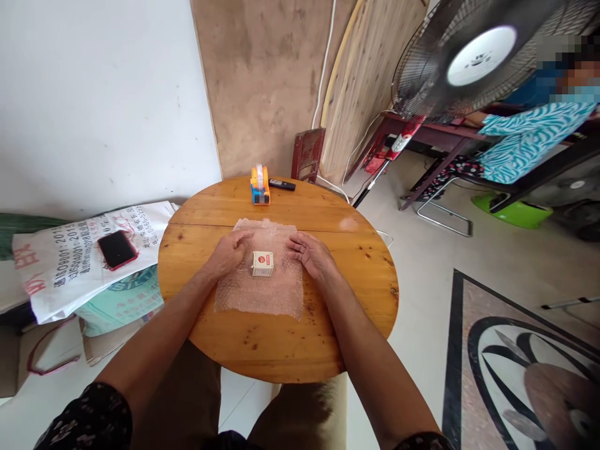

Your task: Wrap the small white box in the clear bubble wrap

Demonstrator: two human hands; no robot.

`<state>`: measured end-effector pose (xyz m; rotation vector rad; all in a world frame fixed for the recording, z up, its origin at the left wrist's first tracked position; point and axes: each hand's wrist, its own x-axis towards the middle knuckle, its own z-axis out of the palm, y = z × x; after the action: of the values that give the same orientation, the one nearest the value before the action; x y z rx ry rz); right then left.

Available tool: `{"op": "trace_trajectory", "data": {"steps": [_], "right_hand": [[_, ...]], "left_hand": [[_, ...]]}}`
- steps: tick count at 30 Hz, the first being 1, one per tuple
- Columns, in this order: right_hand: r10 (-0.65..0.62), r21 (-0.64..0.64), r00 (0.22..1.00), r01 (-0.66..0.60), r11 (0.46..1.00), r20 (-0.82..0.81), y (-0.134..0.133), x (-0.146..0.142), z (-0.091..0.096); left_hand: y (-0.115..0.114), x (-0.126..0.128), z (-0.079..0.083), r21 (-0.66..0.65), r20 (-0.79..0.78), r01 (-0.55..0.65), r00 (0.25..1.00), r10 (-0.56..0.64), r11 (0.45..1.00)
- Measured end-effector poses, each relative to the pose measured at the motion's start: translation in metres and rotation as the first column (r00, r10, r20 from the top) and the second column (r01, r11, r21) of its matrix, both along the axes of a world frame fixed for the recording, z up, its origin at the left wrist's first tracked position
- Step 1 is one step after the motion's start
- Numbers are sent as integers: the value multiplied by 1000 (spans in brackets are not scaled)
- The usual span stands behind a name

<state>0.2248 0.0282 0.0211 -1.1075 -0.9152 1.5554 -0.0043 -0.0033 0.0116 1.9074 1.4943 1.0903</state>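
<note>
A small white box (262, 263) with a red round mark on its top sits between the two hands, on the middle of a sheet of bubble wrap (262, 290). The print on the box is too small to read. The sheet lies flat on a round wooden table (281, 350) and reaches both beyond the hands and back toward the person.

The left hand (228, 252) rests palm down on the sheet just left of the box, fingers stretched toward the sheet's far edge; whether it touches the box cannot be told. The right hand (313, 255) lies palm down just right of the box, fingers spread flat, a narrow gap showing between it and the box. Both hands are open and grip nothing, a little apart with the box in the gap.

Beyond the hands, near the far rim, stands an orange and blue tape dispenser (259, 185), with a dark slim remote-like object (282, 184) just to its right. Well out to the left of the left hand, off the table, a dark phone (117, 249) lies on printed sacks (70, 262). Far off to the right, a large fan (478, 56) is cut off by the top edge, and behind it sits another person in a striped sleeve (529, 134), mostly hidden.
</note>
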Motion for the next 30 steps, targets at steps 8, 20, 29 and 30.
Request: {"op": "trace_trajectory", "data": {"steps": [8, 20, 29, 30], "right_hand": [[5, -2, 1000, -5, 1000, -16, -1, -1, -1], [54, 12, 998, -54, 998, 10, -6, -2, 3], [329, 186, 940, -341, 921, 95, -19, -3, 15], [363, 202, 923, -382, 902, 126, -20, -4, 15]], "left_hand": [[-68, -8, 46, 147, -388, 203, 912, -132, 968], [-126, 14, 7, 283, -643, 179, 765, 48, 942], [-108, 27, 17, 396, -524, 77, 838, 156, 915], [-105, 28, 19, 391, -522, 64, 837, 164, 918]]}}
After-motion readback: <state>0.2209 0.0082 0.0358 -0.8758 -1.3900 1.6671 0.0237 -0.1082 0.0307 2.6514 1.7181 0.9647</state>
